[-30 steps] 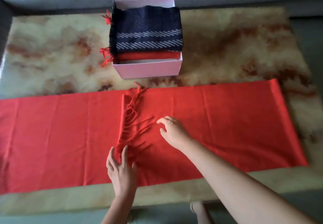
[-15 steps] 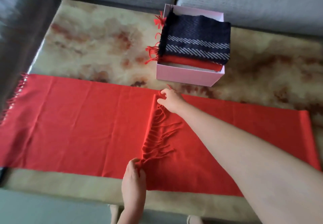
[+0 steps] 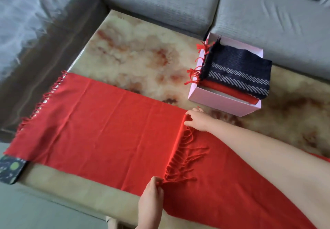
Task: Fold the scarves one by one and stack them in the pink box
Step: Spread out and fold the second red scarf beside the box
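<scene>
A long red scarf (image 3: 107,121) lies spread across the marble-patterned table (image 3: 135,59), one end folded over so its fringe (image 3: 184,159) lies mid-scarf. My left hand (image 3: 151,200) pinches the near corner of that fringed edge. My right hand (image 3: 198,120) pinches the far corner of the same edge. The pink box (image 3: 219,102) stands beyond my right hand, holding a folded red scarf (image 3: 232,91) with a folded navy striped scarf (image 3: 237,70) on top; red tassels hang over its left wall.
A grey sofa (image 3: 178,5) runs along the table's far side and left. A dark patterned object (image 3: 10,171) sits at the table's near left corner, partly under the scarf. The scarf's left fringe hangs at the table's left edge.
Both hands moved from resting flat on the scarf to pinching the two corners of the fringed edge. The camera view swung left.
</scene>
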`<state>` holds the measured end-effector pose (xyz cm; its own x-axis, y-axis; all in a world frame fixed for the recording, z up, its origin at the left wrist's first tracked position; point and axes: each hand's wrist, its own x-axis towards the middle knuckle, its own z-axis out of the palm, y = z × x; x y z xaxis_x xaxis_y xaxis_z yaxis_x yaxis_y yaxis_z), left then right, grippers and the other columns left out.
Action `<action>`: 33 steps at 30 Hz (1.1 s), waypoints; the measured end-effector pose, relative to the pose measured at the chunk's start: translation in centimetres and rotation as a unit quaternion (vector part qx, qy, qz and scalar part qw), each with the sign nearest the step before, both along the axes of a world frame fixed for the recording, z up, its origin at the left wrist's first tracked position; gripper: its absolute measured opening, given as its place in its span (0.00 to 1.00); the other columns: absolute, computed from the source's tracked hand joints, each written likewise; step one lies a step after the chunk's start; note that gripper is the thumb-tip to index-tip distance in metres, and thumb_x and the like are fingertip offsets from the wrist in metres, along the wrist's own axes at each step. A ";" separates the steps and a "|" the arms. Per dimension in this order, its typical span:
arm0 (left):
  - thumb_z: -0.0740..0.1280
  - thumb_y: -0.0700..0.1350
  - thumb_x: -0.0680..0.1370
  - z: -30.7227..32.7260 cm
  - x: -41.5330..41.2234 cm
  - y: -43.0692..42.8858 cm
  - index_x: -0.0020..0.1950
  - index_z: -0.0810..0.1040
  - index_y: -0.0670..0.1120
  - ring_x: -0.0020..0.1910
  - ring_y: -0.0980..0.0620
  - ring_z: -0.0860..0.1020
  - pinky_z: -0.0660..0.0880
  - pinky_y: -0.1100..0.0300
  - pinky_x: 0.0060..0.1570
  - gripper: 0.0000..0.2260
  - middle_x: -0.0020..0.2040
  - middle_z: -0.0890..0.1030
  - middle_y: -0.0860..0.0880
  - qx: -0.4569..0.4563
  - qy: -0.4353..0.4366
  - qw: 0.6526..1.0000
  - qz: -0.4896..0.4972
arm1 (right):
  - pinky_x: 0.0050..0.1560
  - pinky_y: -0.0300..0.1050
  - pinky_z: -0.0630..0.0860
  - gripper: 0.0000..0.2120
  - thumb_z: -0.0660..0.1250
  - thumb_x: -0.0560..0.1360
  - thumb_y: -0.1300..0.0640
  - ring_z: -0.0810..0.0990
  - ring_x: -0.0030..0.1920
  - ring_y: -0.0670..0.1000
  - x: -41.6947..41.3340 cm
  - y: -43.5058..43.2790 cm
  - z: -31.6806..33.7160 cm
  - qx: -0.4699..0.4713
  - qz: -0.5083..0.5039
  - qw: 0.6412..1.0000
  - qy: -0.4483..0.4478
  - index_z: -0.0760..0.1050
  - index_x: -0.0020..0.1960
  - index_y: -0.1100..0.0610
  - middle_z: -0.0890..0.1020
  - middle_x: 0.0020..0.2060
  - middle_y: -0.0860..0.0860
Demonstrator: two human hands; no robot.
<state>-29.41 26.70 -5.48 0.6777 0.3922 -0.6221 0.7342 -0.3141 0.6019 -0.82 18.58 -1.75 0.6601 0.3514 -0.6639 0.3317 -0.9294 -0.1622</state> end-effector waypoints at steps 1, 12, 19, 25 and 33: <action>0.61 0.40 0.76 0.0 0.0 0.1 0.50 0.69 0.58 0.45 0.58 0.75 0.67 0.64 0.41 0.11 0.48 0.77 0.57 -0.001 -0.002 1.000 -0.002 | 0.71 0.50 0.58 0.25 0.63 0.78 0.46 0.57 0.73 0.57 0.2 -0.1 0.0 -0.001 -0.003 1.000 0.008 0.66 0.70 0.56 0.67 0.68 0.55; 0.65 0.42 0.72 -0.2 -1.1 0.1 0.47 0.65 0.63 0.38 0.67 0.71 0.68 0.68 0.37 0.17 0.40 0.73 0.61 -0.001 -0.005 1.000 -0.005 | 0.63 0.45 0.63 0.11 0.66 0.75 0.46 0.65 0.62 0.58 0.2 1.4 -1.1 0.041 -0.081 0.996 -0.019 0.75 0.50 0.53 0.72 0.52 0.55; 0.63 0.35 0.77 -0.6 -1.9 2.1 0.36 0.74 0.55 0.22 0.59 0.75 0.79 0.55 0.27 0.15 0.33 0.77 0.50 -0.101 -0.007 0.982 0.159 | 0.38 0.44 0.71 0.11 0.70 0.73 0.54 0.76 0.35 0.52 1.8 2.9 0.4 0.117 -0.135 0.984 -0.003 0.72 0.34 0.53 0.77 0.31 0.51; 0.62 0.27 0.76 -0.2 -1.1 4.9 0.44 0.73 0.46 0.28 0.59 0.77 0.75 0.65 0.24 0.13 0.44 0.74 0.42 -0.145 -0.056 0.957 0.243 | 0.43 0.45 0.74 0.12 0.69 0.74 0.53 0.77 0.37 0.54 2.5 6.5 1.0 0.137 -0.153 0.978 -0.019 0.71 0.34 0.53 0.76 0.32 0.50; 0.56 0.31 0.80 0.3 -1.6 11.8 0.47 0.74 0.44 0.35 0.49 0.75 0.79 0.62 0.29 0.11 0.39 0.77 0.44 -0.088 -0.143 0.921 0.352 | 0.44 0.45 0.76 0.12 0.68 0.75 0.55 0.81 0.33 0.50 2.2 14.5 1.3 0.185 -0.164 0.969 0.007 0.73 0.33 0.54 0.80 0.27 0.48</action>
